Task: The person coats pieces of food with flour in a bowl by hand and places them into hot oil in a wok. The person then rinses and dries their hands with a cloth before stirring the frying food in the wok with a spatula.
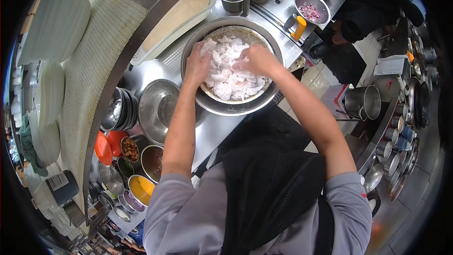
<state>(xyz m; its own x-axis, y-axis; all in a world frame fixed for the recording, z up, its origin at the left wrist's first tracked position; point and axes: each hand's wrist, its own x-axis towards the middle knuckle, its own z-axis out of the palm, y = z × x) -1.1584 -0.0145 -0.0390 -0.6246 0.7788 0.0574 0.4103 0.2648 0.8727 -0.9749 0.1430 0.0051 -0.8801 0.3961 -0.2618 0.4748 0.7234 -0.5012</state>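
A heap of white, flour-coated pieces [230,66], perhaps meat, fills a round pan [222,100] that sits inside a wide metal bowl [231,109] on the steel counter. Along the left side of the heap, my left hand [198,63] is dusted with flour, its fingers curled into the pieces. From the right, my right hand [258,60] reaches in with bent fingers closed around some of them. The coating hides several fingertips on both hands. What lies under the top pieces cannot be seen.
A steel colander [160,108] stands left of the bowl, beside stacked metal bowls [123,108]. Behind is a white tray [177,23]. A bowl of chopped onion [312,9] and an orange-handled tool [298,28] lie at back right. A shelf edge [127,42] overhangs the left; another person [363,4] stands upper right.
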